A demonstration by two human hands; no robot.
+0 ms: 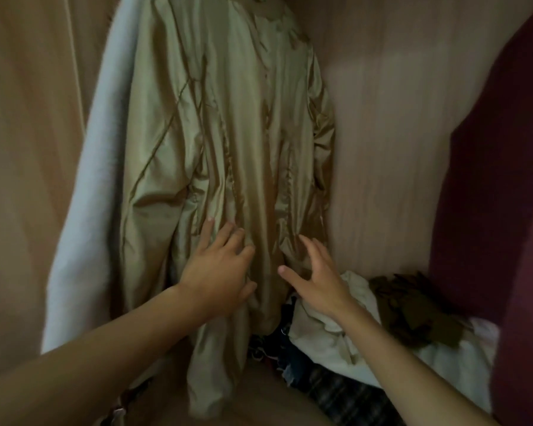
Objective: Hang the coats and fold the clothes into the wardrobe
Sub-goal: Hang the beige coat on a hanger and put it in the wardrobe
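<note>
A shiny olive-green coat [228,124] hangs inside the wardrobe, its hem reaching down to the middle of the view. My left hand [219,269] lies flat on the coat's lower front, fingers spread. A little to the right, my right hand [316,278] hovers open just in front of the coat's lower right edge, holding nothing. A white fluffy garment [83,210] hangs directly to the left of the coat.
A heap of clothes lies on the wardrobe floor at lower right: a white piece [326,330], a dark olive piece [413,312] and a plaid piece [348,395]. Wooden wardrobe walls [388,149] stand behind and at the left. A dark maroon panel [502,210] borders the right.
</note>
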